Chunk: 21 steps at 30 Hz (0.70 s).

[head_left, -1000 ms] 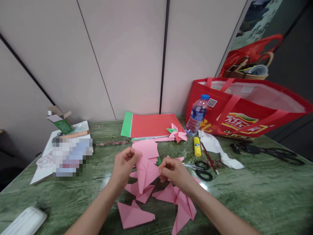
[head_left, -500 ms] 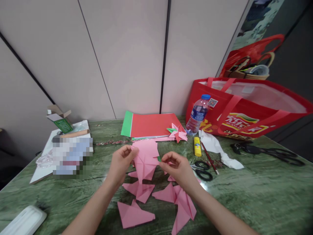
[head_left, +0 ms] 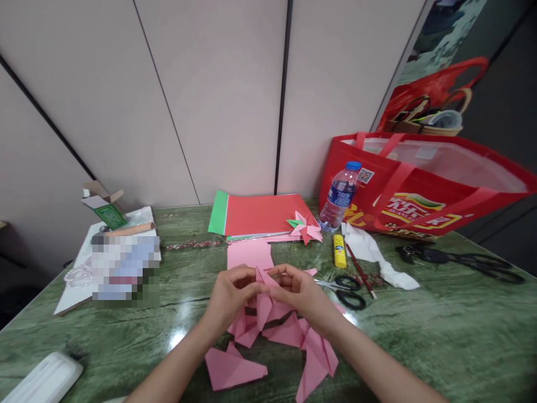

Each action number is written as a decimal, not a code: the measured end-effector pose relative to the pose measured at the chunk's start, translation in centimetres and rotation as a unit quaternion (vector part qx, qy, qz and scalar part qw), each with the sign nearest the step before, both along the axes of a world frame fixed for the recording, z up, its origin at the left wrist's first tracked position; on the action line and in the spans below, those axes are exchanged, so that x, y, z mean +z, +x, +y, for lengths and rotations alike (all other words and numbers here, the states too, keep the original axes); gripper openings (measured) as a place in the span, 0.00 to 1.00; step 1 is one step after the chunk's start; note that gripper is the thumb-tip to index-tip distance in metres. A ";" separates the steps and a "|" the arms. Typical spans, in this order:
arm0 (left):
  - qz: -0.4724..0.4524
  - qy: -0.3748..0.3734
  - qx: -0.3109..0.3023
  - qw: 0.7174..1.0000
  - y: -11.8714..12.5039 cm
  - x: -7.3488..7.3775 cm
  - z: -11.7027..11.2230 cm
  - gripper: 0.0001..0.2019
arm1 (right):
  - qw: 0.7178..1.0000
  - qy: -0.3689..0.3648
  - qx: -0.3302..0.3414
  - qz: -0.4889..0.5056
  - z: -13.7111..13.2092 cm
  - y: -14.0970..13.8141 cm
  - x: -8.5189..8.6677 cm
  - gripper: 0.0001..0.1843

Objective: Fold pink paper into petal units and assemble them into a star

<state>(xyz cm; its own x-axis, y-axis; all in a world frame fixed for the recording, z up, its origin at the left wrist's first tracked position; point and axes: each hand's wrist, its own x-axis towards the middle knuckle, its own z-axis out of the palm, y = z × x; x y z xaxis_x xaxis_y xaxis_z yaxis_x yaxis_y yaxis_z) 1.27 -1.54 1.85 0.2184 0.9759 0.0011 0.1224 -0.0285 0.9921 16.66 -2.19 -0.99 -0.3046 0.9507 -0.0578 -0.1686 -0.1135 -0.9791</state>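
Between my two hands is a folded piece of pink paper [head_left: 264, 305], creased and pointed, held above the table. My left hand [head_left: 239, 285] pinches its left side with thumb and fingers. My right hand [head_left: 296, 288] pinches the upper right side, close to the left fingertips. Below lie more folded pink pieces: one at the front left [head_left: 235, 366], a joined cluster [head_left: 314, 350] at the right, and others partly hidden by my hands. A flat pink sheet [head_left: 249, 254] lies just beyond my hands.
Scissors [head_left: 350, 292], a yellow glue stick [head_left: 339, 251] and a dark red pencil [head_left: 361, 271] lie to the right. Behind are red paper [head_left: 264, 214], a folded paper star [head_left: 305, 228], a water bottle [head_left: 339, 198] and a red bag [head_left: 377, 184]. A white device [head_left: 44, 380] sits front left.
Both hands have come together toward the middle. The pink piece, earlier stretched between them over the sheet, is now turned, nearer and held closer between the fingertips.
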 end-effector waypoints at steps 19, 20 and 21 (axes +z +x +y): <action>0.210 0.239 -0.017 0.948 -0.3 -0.2 -0.5 0.10 | 0.940 0.263 -0.104 -0.191 -0.1 0.3 0.3 0.05; 0.202 0.229 -0.024 0.952 -0.4 -0.1 -0.5 0.09 | 0.946 0.251 -0.097 -0.183 0.0 0.4 0.3 0.07; 0.192 0.216 -0.030 0.957 -0.4 -0.2 -0.4 0.08 | 0.951 0.238 -0.090 -0.173 0.0 0.4 0.3 0.07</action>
